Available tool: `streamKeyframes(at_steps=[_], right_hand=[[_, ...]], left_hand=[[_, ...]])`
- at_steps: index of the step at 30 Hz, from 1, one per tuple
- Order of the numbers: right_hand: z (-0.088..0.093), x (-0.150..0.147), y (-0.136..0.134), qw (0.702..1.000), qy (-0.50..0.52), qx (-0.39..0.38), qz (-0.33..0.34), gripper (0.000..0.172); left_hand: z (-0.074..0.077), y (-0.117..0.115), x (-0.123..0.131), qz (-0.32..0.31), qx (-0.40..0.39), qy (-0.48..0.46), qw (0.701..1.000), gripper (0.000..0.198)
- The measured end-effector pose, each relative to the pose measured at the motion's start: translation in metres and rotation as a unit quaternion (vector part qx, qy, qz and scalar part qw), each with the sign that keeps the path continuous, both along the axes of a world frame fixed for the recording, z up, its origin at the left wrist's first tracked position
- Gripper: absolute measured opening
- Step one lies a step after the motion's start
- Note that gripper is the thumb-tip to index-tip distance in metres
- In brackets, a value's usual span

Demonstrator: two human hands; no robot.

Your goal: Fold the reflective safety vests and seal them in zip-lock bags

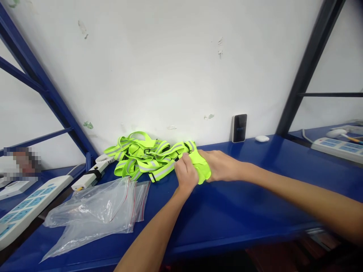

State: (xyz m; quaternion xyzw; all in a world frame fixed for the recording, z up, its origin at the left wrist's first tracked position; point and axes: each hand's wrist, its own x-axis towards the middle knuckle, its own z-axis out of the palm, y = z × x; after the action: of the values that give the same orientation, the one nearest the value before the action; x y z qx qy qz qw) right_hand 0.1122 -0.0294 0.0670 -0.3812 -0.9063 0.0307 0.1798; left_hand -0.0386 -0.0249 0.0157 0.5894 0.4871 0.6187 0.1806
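Note:
Both hands meet over the blue shelf, closed on one bunched neon-yellow fabric piece (pixel 202 168) that looks like part of a reflective vest. My left hand (pixel 187 172) grips its near left side, fingers curled. From the right, my right hand (pixel 218 165) holds the other side, its fingertips partly hidden behind the cloth. Left of the hands lies a tangled heap of neon-yellow reflective straps (pixel 141 155) with grey stripes and black buckles. It runs up to the held piece; I cannot tell whether they are joined.
Clear zip bags (pixel 93 211) lie at the front left of the blue shelf (pixel 241 215). Beside them are a white power strip (pixel 36 206) and a white adapter (pixel 90 177). A black-faced device (pixel 239 128) leans on the wall, near a white oval case (pixel 262 138).

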Motion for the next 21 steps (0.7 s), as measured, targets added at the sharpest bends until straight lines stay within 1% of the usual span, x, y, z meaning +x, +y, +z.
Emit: streamKeyframes(at_steps=[2,3,4,6,8,11,12,13,14,15,17,18,19,21], right_hand=[[0.001,0.002,-0.001,0.991,0.045,-0.113,0.062,0.033],[0.001,0.003,-0.001,0.978,0.07,-0.172,0.097,0.019],[0.001,0.004,-0.001,0.96,0.09,-0.231,0.128,0.011],[-0.002,0.008,0.0,0.921,0.114,-0.332,0.17,0.007],[-0.006,0.011,0.002,0.888,0.12,-0.404,0.185,0.012],[-0.012,0.012,0.002,0.851,0.128,-0.472,0.191,0.018],[-0.014,0.01,0.0,0.848,0.131,-0.478,0.189,0.016],[-0.015,0.008,-0.002,0.856,0.135,-0.465,0.184,0.012],[-0.016,0.006,-0.005,0.876,0.138,-0.429,0.173,0.007],[-0.017,0.003,-0.008,0.906,0.135,-0.37,0.155,0.006],[-0.018,-0.002,-0.014,0.965,0.105,-0.217,0.105,0.008],[-0.018,-0.003,-0.017,0.983,0.075,-0.147,0.079,0.008],[-0.019,-0.004,-0.018,0.993,0.04,-0.092,0.055,0.008],[-0.021,-0.002,-0.02,0.999,-0.036,-0.029,0.017,0.009]], left_hand=[[0.0,-0.004,-0.003,-0.014,0.053,0.055,0.997,0.044],[0.0,-0.006,-0.004,-0.025,0.079,0.082,0.993,0.044],[0.001,-0.009,-0.006,-0.039,0.104,0.109,0.988,0.044],[0.004,-0.013,-0.007,-0.074,0.151,0.165,0.972,0.042],[0.006,-0.017,-0.008,-0.104,0.199,0.214,0.951,0.04],[0.009,-0.019,-0.008,-0.125,0.245,0.259,0.926,0.036],[0.01,-0.019,-0.009,-0.126,0.25,0.263,0.923,0.036],[0.011,-0.018,-0.009,-0.129,0.25,0.264,0.923,0.035],[0.012,-0.017,-0.01,-0.134,0.241,0.258,0.926,0.036],[0.013,-0.015,-0.011,-0.141,0.224,0.245,0.933,0.037],[0.015,-0.013,-0.013,-0.158,0.169,0.208,0.95,0.037],[0.015,-0.012,-0.013,-0.17,0.138,0.186,0.958,0.036],[0.015,-0.011,-0.013,-0.185,0.112,0.162,0.963,0.035],[0.014,-0.01,-0.011,-0.23,0.082,0.114,0.963,0.029]])
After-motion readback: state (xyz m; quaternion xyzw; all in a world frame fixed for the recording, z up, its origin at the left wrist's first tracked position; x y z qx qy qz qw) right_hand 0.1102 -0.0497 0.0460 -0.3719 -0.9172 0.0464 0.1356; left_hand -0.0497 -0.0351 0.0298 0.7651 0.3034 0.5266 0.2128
